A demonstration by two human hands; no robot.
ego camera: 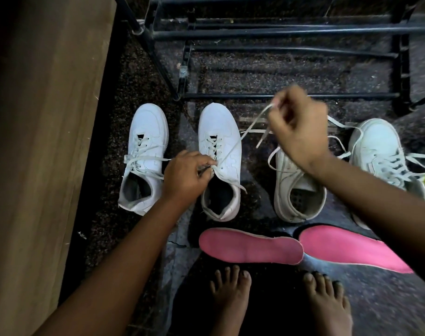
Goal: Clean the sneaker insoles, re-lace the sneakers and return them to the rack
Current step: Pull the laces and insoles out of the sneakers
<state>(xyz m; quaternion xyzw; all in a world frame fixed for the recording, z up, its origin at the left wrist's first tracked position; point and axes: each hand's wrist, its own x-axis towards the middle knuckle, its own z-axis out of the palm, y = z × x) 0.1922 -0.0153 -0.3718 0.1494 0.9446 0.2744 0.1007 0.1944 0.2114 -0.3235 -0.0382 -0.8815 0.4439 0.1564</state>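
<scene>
Nearest, two bare feet (231, 299) stand on the speckled floor (388, 311). Just past the toes lie two pink insoles (250, 248), flat and side by side, their ends meeting in the middle; the right one runs under the right forearm.

Beyond them four white sneakers stand in a row on the floor, toes towards the rack. The left hand (187, 178) is low, its fingers curled and pinching the lace (264, 138) at the upper eyelets of the second sneaker (218, 127) from the left. From there the lace climbs up and right to the right hand (298, 132), which is raised between the second and third sneaker (286, 180); its fingers are curled and pinch the lace near the end, and a loose tip hangs below. The first sneaker (146, 127) is laced, ends lying loose. The third shows a gridded base inside. The fourth sneaker (376, 141) has laces sprawling around it.

Farthest stands the black metal rack (279, 32), and a wooden cabinet (49, 117) fills the left side
</scene>
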